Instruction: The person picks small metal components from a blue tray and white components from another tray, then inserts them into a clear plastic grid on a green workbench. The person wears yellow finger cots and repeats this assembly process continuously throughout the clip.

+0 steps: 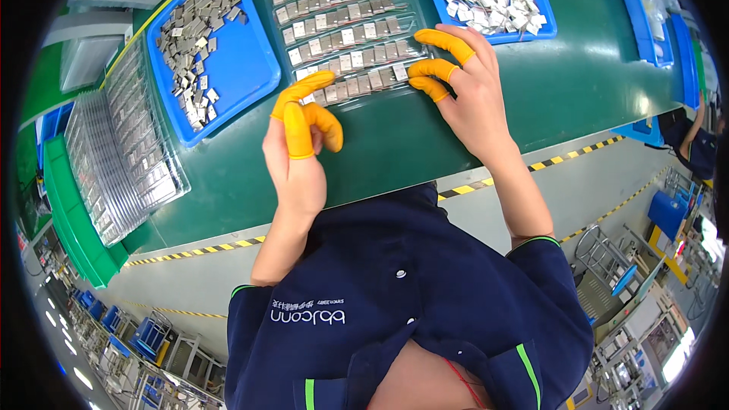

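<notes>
A clear plastic tray [372, 96] lies on the green table, filled with rows of small silver and white rectangular pieces [353, 89]. Yellow finger covers sit on several fingers of both hands. At the tray's near left corner is my left hand [298, 156]; one finger reaches along the tray edge, the others are bent and apart, with nothing seen between them. My right hand [472, 99] is at the near right corner, its thumb and a finger closing on the tray's edge by the end piece. Another finger stretches along the right side. The fingertips partly hide both corners.
Left of the tray stands a blue tray [247, 61] of loose grey metal pieces; another blue tray [544, 26] with white pieces is at right. Stacked clear trays [106, 159] lean beside a green bin [72, 197]. Blue bins [636, 19] line the far right; a person [699, 140] is beyond.
</notes>
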Demonstrator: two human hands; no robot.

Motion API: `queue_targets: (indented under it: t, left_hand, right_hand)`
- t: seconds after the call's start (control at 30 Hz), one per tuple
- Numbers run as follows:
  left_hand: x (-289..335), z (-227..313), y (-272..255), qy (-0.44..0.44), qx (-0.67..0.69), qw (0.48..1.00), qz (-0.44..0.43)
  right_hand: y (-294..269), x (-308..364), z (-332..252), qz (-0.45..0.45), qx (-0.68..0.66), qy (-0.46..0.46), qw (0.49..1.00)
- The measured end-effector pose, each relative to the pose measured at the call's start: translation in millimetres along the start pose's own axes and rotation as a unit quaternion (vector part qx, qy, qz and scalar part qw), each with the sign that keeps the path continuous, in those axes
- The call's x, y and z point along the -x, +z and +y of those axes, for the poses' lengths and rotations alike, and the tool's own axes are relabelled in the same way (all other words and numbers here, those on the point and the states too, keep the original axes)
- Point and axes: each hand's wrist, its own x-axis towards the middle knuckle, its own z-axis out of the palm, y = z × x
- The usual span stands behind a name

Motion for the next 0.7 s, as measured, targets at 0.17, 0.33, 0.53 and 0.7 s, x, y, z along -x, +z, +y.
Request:
queue_targets:
  t: [0.17,0.33,0.53,0.7]
  left_hand:
    - [4.3,-7.2,-16.6,0.008,-0.026,0.999,0.028]
    - [4.1,-10.4,-18.7,0.001,-0.027,1.0,0.012]
    - [1.3,-14.0,-20.7,0.011,-0.028,0.999,0.022]
    - [5.1,-19.9,-19.0,0.006,-0.051,0.999,0.007]
  right_hand:
    - [4.0,-0.2,-1.3,0.012,-0.003,-0.009,1.0]
    - [2.2,-0.6,-3.0,-0.016,-0.001,-0.011,1.0]
    - [3.0,1.4,1.7,-0.009,-0.011,0.0,1.0]
    - [6.8,0.6,-3.6,0.026,-0.026,-0.011,0.999]
